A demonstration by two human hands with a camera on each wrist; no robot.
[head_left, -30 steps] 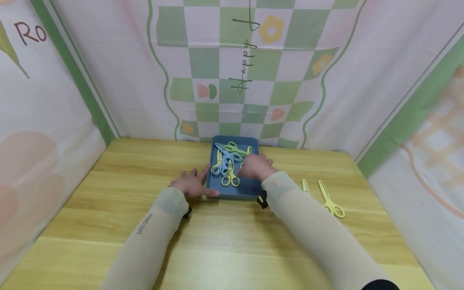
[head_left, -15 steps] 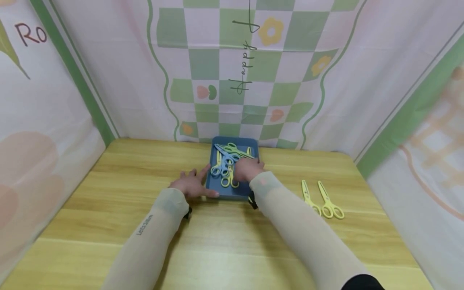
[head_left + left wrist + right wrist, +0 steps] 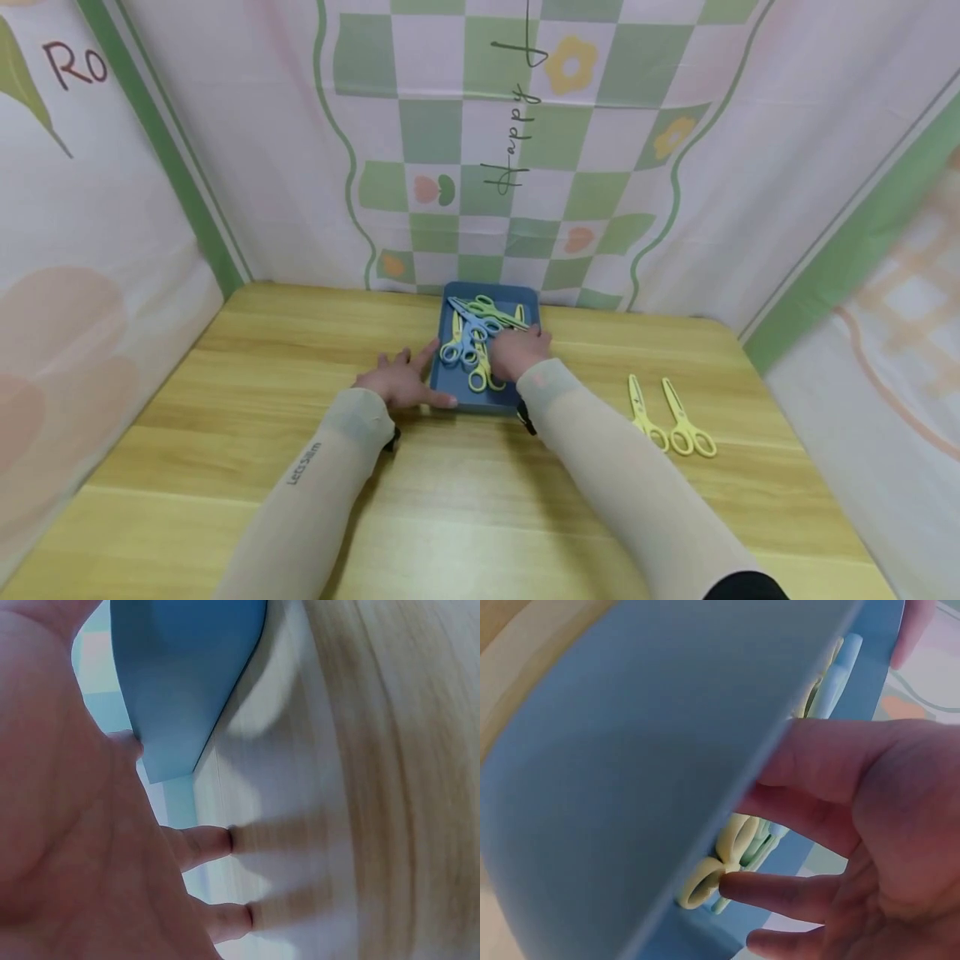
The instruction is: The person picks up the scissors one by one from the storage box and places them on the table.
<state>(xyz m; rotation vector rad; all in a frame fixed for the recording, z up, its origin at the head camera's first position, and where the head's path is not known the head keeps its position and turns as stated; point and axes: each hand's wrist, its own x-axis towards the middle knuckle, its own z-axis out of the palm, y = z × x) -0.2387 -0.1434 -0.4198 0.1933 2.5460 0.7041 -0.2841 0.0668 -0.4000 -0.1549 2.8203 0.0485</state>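
A blue tray holds several yellow, blue and green scissors. My left hand lies spread at the tray's left side, its thumb against the near left corner. In the left wrist view its palm stands beside the tray's outer wall. My right hand reaches down inside the tray, thumb and index finger drawn together at yellow scissors; the fingertips are hidden. In the right wrist view the tray wall covers them, and another finger is close to yellow scissor handles.
Two pairs of yellow scissors lie side by side on the wooden table, right of the tray and partly behind the right sleeve. A patterned curtain hangs directly behind the tray.
My right hand has moved left and deeper into the tray, and the near yellow scissors have shifted slightly right. My left hand keeps its place. The head view has shifted a little.
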